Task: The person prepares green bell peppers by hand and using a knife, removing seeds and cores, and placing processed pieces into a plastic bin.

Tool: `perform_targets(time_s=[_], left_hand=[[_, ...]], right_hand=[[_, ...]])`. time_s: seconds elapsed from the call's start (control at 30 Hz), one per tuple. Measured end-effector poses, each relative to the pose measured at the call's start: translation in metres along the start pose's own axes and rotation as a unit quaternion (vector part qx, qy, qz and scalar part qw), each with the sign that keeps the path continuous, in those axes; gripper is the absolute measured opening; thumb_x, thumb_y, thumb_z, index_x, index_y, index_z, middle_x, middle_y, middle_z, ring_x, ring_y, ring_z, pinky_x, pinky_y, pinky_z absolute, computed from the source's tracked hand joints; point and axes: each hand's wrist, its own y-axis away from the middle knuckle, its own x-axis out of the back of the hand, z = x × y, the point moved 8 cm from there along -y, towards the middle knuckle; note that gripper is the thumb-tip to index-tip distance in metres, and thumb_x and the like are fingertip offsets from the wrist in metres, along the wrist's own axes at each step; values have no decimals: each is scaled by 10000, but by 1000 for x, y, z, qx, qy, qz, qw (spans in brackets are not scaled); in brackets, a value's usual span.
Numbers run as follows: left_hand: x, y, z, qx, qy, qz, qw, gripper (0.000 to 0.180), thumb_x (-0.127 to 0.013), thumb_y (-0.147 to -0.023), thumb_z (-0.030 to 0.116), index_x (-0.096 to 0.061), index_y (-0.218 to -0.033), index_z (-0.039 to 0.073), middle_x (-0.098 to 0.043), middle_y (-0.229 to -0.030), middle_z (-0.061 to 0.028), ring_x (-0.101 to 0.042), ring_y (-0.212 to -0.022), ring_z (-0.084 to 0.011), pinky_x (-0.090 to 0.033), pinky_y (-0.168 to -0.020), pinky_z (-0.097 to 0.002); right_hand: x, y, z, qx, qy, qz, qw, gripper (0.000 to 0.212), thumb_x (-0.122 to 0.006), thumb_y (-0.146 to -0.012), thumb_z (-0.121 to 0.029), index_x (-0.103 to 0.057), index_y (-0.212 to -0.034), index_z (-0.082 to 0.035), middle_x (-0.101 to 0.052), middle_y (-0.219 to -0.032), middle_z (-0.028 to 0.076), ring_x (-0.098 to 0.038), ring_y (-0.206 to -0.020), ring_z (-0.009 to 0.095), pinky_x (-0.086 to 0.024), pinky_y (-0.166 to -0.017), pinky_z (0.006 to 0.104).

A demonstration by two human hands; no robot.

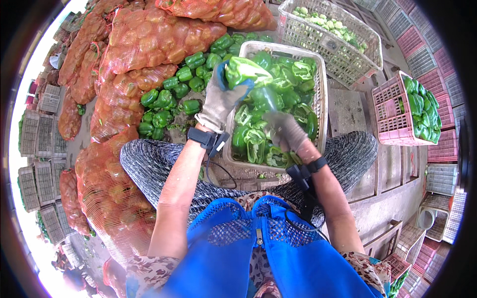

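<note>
My left hand (221, 99), in a pale work glove with blue on the fingers, is closed around a green bell pepper (246, 72). The pepper is up over the left rim of a white plastic crate (229, 150), its pale green side turned to the right. Over the crate's middle, my right hand (285, 131), also gloved, is blurred by motion and looks curled; a pale, smeared streak juts from it toward the held pepper, too blurred to name. Many green bell peppers (283, 82) fill the crate, some of them split or cut open.
Loose green peppers (163, 101) lie on the floor to the left, beside orange mesh sacks (114, 184). A crate of pale green vegetables (365, 62) stands at the far right. Nearer right is a pink crate (392, 116) of peppers. Stacked crates (442, 176) line the right side.
</note>
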Motion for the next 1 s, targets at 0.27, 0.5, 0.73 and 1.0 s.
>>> perform_targets(time_s=[0.27,0.5,0.73,1.0], left_hand=[[-32,64,-27,170,172,-120,963,623,-691,-802,91,-418,-1357,15,-581,-1219,-71,-585,-1082,-167,-496,-922,-308],[-8,61,-57,84,-109,23,990,787,-840,-727,316,-429,-1288,-51,-628,-1069,-128,-594,-951,-147,-505,-791,-270],[-40,65,-47,46,-289,57,955,726,-758,-755,62,-341,-1337,-59,-605,-1140,-147,-603,-976,-201,-501,-855,-309],[-42,62,-74,37,-198,44,979,700,-736,-721,-33,-371,-1318,-65,-558,-1151,-129,-583,-983,-167,-511,-839,-270]], right_hand=[[-3,27,-36,96,-140,-49,984,322,-566,-893,-364,-584,-1029,-73,-584,-700,45,-419,-427,59,-270,-338,207],[21,23,-47,252,-33,141,957,231,-647,-816,-118,-610,-1007,8,-540,-613,13,-455,-385,90,-358,-347,231],[15,40,-47,293,15,220,930,248,-644,-774,-30,-606,-1016,11,-512,-618,-23,-436,-458,50,-367,-413,217],[44,31,-49,312,36,267,911,214,-646,-751,-51,-661,-954,14,-566,-644,0,-478,-488,68,-394,-447,236]])
